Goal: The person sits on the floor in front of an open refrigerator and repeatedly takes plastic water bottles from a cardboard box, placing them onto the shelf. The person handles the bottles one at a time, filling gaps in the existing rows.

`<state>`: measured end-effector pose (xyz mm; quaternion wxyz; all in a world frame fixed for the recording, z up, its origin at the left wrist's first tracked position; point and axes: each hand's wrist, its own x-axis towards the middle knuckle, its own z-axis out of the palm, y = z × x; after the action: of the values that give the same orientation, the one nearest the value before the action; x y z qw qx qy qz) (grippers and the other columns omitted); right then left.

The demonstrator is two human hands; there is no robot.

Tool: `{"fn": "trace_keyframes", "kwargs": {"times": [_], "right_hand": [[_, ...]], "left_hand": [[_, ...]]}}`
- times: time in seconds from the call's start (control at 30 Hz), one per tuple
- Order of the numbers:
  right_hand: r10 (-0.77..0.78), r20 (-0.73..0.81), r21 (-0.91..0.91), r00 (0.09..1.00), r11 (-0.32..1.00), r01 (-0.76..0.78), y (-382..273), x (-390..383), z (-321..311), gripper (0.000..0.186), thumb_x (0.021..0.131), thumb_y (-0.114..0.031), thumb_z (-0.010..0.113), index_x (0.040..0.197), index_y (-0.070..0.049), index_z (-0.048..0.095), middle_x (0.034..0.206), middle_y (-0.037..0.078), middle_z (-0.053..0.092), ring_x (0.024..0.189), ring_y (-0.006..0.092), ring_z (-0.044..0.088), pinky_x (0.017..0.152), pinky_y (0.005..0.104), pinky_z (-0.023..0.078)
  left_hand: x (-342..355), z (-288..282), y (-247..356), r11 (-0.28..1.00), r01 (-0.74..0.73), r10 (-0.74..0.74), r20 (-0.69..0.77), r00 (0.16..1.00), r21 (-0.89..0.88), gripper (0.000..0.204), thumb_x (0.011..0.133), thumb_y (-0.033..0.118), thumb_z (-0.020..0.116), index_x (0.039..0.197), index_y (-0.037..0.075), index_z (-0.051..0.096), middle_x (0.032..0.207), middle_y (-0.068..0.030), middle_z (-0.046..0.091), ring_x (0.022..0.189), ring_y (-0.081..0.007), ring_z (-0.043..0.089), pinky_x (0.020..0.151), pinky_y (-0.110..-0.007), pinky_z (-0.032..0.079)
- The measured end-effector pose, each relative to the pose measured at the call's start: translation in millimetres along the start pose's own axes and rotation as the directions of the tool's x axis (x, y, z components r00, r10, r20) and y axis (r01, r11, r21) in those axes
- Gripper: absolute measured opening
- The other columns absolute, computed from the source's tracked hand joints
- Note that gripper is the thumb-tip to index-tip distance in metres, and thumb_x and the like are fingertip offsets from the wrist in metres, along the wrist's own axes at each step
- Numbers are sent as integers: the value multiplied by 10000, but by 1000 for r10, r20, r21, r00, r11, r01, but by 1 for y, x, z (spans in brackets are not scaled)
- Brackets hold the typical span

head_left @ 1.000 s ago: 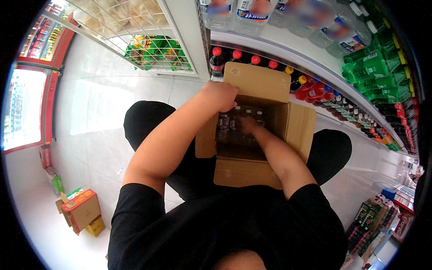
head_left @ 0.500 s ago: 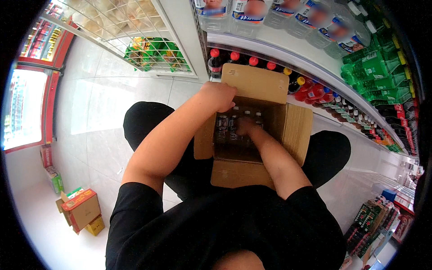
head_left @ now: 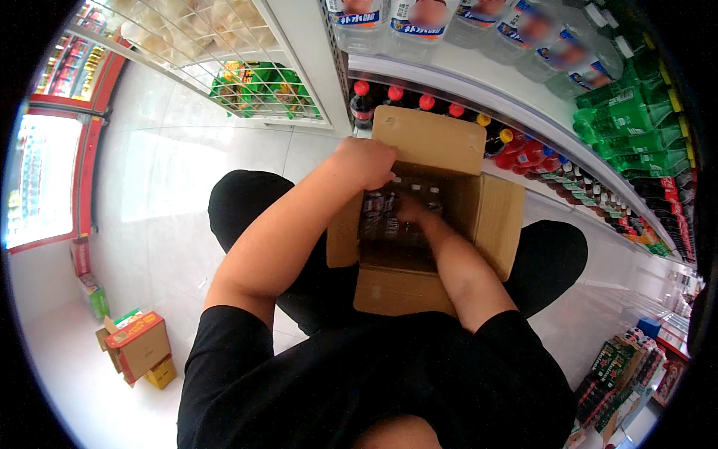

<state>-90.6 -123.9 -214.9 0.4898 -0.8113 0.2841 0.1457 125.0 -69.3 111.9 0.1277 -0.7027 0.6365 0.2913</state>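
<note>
An opened cardboard box [head_left: 428, 141], flaps folded outward, stands between my bent legs. Inside it, clear bottles with white caps [head_left: 434, 196] stand upright along the far and left sides. My left hand [head_left: 366, 162] grips the box's far left corner, its fingers curled over the edge. Deep in the box, my right hand [head_left: 413, 209] reaches among the bottles. Shadow and blur hide its fingers, so whether it holds a bottle does not show.
Beyond the box, a shelf holds large clear bottles [head_left: 419, 26] and green bottles [head_left: 628, 120]. Red-capped dark bottles [head_left: 362, 101] line the level below. A wire rack [head_left: 269, 82] stands far left. Cartons lie on the left [head_left: 138, 348] and right [head_left: 609, 382].
My right hand has shifted slightly within the box, among the bottles. The left hand keeps its hold on the box corner. The whole view has slid slightly.
</note>
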Motion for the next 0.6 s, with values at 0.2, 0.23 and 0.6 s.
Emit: {"fn": "trace_keyframes", "kwargs": {"times": [0.2, 0.23, 0.6], "right_hand": [[127, 123, -20, 984, 992, -125, 1, 6, -10, 741, 880, -251, 700, 1535, -48, 419, 1485, 268, 517, 1362, 408, 509, 1122, 463, 423], [123, 163, -37, 979, 992, -118, -4, 3, -15, 743, 883, -267, 696, 1537, -47, 418, 1490, 270, 513, 1375, 407, 497, 1133, 463, 411], [99, 131, -490, 986, 872, -23, -66, -6, -15, 636, 808, -222, 696, 1414, -90, 559, 1283, 242, 659, 1128, 405, 663, 964, 502, 533]], "left_hand": [[-1, 1, 2, 1000, 7, -7, -20, 1000, 4, 405, 942, 391, 679, 1247, 125, 657, 1179, -108, 737, 1119, -315, 700, 893, -473, 566], [1, 2, -1, 1000, 2, -2, -16, 1000, -4, 406, 941, 391, 680, 1247, 125, 657, 1179, -111, 737, 1119, -313, 700, 893, -473, 565], [-1, -3, 2, 1000, 13, -13, 4, 1000, 20, 381, 930, 391, 696, 1185, 107, 699, 1188, -96, 738, 1114, -297, 707, 895, -458, 567]]}}
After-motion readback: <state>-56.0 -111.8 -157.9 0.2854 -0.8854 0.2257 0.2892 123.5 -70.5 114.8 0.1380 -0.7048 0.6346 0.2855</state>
